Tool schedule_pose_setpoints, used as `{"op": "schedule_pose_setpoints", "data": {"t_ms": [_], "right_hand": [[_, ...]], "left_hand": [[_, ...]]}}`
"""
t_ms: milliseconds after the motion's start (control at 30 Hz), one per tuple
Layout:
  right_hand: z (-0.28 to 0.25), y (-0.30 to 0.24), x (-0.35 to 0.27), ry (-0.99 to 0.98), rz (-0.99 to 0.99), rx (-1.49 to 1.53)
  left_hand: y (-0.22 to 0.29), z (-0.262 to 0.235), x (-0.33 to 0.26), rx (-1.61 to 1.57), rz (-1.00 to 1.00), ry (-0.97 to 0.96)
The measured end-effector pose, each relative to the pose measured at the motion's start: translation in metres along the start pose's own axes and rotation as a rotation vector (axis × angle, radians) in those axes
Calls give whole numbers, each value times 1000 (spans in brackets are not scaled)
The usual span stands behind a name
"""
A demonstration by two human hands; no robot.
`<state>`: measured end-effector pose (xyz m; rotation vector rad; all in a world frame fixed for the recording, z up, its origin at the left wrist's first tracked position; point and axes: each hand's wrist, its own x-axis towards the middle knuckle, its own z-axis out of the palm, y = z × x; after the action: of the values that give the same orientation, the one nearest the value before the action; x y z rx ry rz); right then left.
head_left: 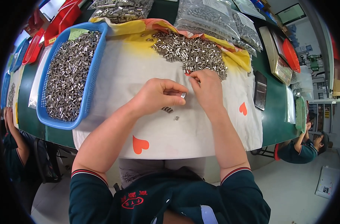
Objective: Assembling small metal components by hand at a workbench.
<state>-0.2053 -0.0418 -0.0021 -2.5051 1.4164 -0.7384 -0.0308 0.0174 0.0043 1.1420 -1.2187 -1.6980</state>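
I judge this is picking: left hand (155,96) pinches shiny metal (183,95); right hand (208,87), hold unclear, should lift another from the cylinder heap (194,51) toward the cloth's (119,74) far edge.

A factory workshop: metal cylinders (69,76) fill a blue basket (95,65), bagged metal parts (209,16) line the far edge of the worktop (277,125), and a uniformed co-worker (297,152) is past its right edge.

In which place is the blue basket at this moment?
In the head view, the blue basket, holding many small metal pieces, stands at the left, by the left edge of the white cloth, apart from the left hand.
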Motion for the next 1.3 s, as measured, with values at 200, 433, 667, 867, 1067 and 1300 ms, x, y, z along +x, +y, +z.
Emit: {"op": "schedule_pose_setpoints", "data": {"t_ms": [200, 433, 667, 867, 1067, 1300], "right_hand": [[-9, -4, -7, 44, -22, 87], [-24, -14, -13, -262, 208, 843], [-27, -28, -13, -99, -28, 505], [-25, -28, -16, -84, -73, 457], [-31, -23, -10, -359, 233, 671], [-10, 9, -2, -30, 83, 221]], "left_hand": [[-2, -3, 3, -111, -11, 36], [-1, -5, 2, -235, 27, 55], [-6, -5, 4, -176, 53, 85], [-1, -2, 2, -123, 38, 123], [-9, -5, 1, -55, 12, 91], [-2, 2, 0, 36, -2, -34]]}}
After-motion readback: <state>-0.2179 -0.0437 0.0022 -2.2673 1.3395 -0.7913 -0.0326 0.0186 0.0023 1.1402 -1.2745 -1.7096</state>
